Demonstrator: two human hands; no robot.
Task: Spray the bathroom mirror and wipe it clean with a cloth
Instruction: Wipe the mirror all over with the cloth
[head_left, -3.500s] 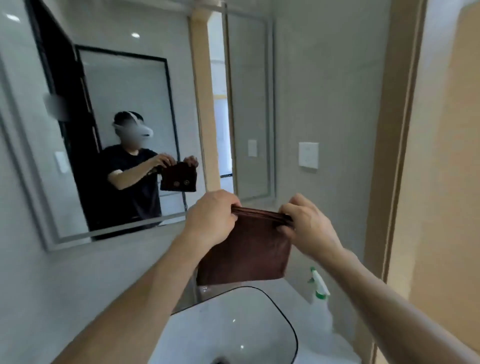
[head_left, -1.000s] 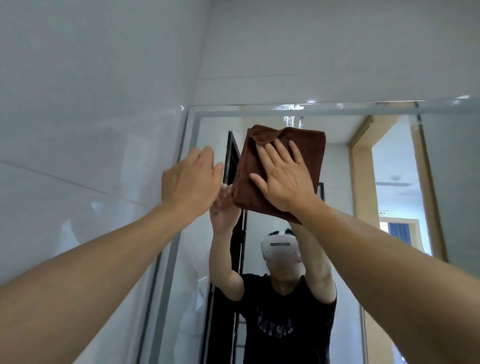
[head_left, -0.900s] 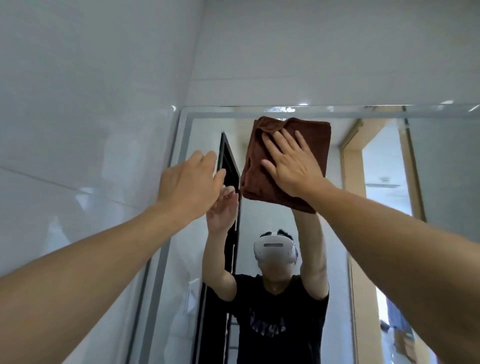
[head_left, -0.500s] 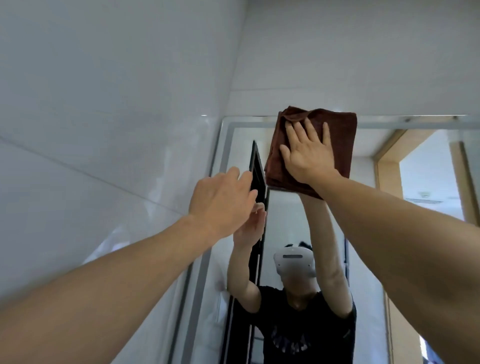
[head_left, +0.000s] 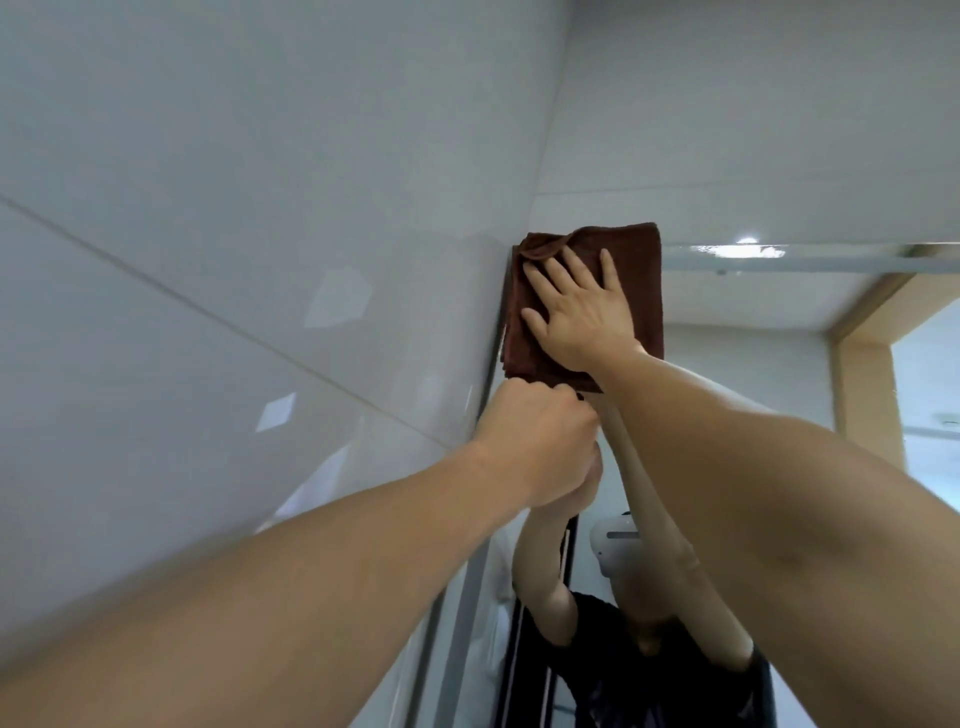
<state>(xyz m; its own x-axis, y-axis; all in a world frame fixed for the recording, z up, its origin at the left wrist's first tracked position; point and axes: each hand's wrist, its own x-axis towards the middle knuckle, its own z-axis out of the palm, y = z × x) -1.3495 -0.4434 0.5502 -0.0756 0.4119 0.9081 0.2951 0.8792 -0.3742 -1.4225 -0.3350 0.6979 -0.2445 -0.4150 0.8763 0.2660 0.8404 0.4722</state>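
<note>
While my right hand (head_left: 579, 317) presses cloth (head_left: 587, 301) flat, fingers straight, on mirror (head_left: 753, 332) top left corner, left hand (head_left: 540, 441) is curled beside it, holding nothing I see. Best: push firm, wipe across in rows, go down.

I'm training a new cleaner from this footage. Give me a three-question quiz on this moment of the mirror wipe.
1. True or false: the right hand presses the cloth with flat, spread fingers.
2. Which corner of the mirror is the cloth on? A) top left B) top right C) bottom left
3. Fill in: the left hand is curled just ___ the cloth.

Key: 1 true; 2 A; 3 below
</note>
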